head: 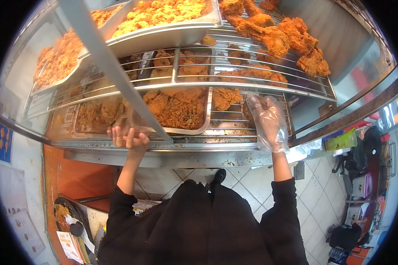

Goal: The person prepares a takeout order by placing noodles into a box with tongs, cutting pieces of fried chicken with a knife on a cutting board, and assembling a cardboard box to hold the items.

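Note:
My right hand (268, 122), in a clear plastic glove, reaches over the sill of a glass display case onto its lower wire rack (232, 116). Its fingers are curled on a brown piece of fried chicken (248, 110), mostly hidden beneath the hand. Just left of it lies another fried chicken piece (226, 98). A metal tray (207, 122) of fried chicken (180, 111) stands further left. My bare left hand (131, 137) is raised palm up at the case's sliding glass panel, left of its metal frame (119, 76), fingers apart and holding nothing. Whether it touches the glass is unclear.
An upper wire rack (192, 84) overhangs both hands, bearing large fried chicken pieces (275, 36) and metal trays (159, 38) of small fried pieces. Crumbs dot the metal ledge (205, 159). At far right, a green container (341, 140) stands near a seated person (346, 237).

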